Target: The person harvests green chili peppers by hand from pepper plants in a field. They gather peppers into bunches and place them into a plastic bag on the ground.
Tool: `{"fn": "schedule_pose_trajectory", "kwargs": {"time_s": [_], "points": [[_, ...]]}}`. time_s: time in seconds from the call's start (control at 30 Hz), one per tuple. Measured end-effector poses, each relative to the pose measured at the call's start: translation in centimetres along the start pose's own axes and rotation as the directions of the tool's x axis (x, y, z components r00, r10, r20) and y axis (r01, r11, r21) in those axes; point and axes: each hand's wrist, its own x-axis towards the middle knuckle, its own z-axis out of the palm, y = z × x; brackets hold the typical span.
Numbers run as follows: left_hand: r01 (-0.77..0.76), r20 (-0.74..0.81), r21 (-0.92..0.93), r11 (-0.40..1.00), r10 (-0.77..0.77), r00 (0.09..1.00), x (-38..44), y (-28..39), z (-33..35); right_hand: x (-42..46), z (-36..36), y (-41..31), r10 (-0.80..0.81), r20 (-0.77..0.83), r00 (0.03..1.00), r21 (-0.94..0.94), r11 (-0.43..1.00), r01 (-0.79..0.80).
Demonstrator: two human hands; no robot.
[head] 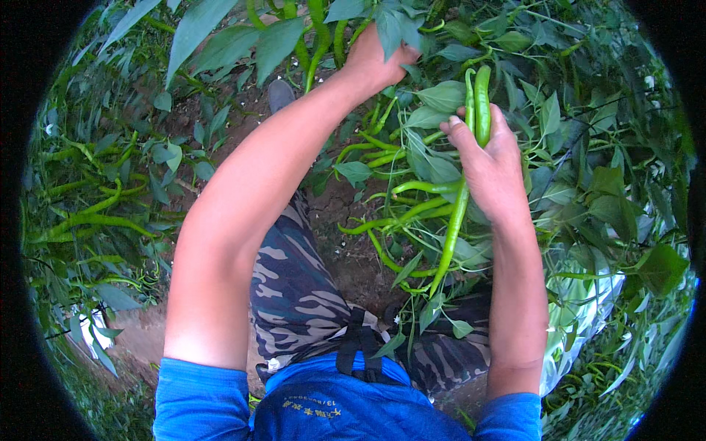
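My right hand [495, 171] is closed around a few long green chili peppers [482, 102]. Two tips stand up above the thumb, and a long pepper length [453, 237] hangs below the palm. Up at the top, my left hand [380, 58] reaches into a pepper plant; leaves [390, 27] cover its fingers, so what it touches is hidden. Close to its wrist on the left hang several green peppers [317, 44]. More peppers on the plant [386, 220] lie between my forearms, left of the right hand.
Pepper plants with fruit [94, 215] crowd the left side. Dense foliage [606, 182] fills the right. A clear plastic bag [579, 314] with green contents sits beyond my right forearm. Bare soil [342, 259] shows between my camouflage-trousered legs [292, 270]. A shoe [281, 95] rests ahead.
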Motion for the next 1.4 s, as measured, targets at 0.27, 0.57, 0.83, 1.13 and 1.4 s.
{"fn": "schedule_pose_trajectory", "kwargs": {"time_s": [0.27,0.57,0.83,1.13,1.4], "points": [[0.027,-0.110,-0.074,0.997,-0.035,0.993,2.2,7.9,-5.3,0.1,-0.1,0.2,0.022,0.011,1.000,0.161,0.987,-0.023],[-0.332,-0.580,-0.132,0.934,0.199,0.790,3.6,14.4,-14.5,0.2,-1.8,-0.1,0.149,0.030,0.988,0.488,0.861,-0.145],[0.092,0.119,-0.946,0.311,0.069,0.990,1.3,15.6,-20.4,0.1,-2.1,-0.7,0.107,0.158,0.982,0.668,0.720,-0.186],[0.171,-0.227,-0.745,0.645,-0.486,0.844,0.9,17.3,-4.9,-0.6,-1.6,-1.1,0.051,0.332,0.942,0.709,0.645,-0.285],[-0.015,-0.477,-0.637,0.771,-0.380,0.793,-4.0,17.8,-2.5,-0.6,-4.2,1.2,0.160,0.231,0.960,0.448,0.858,-0.251]]}}
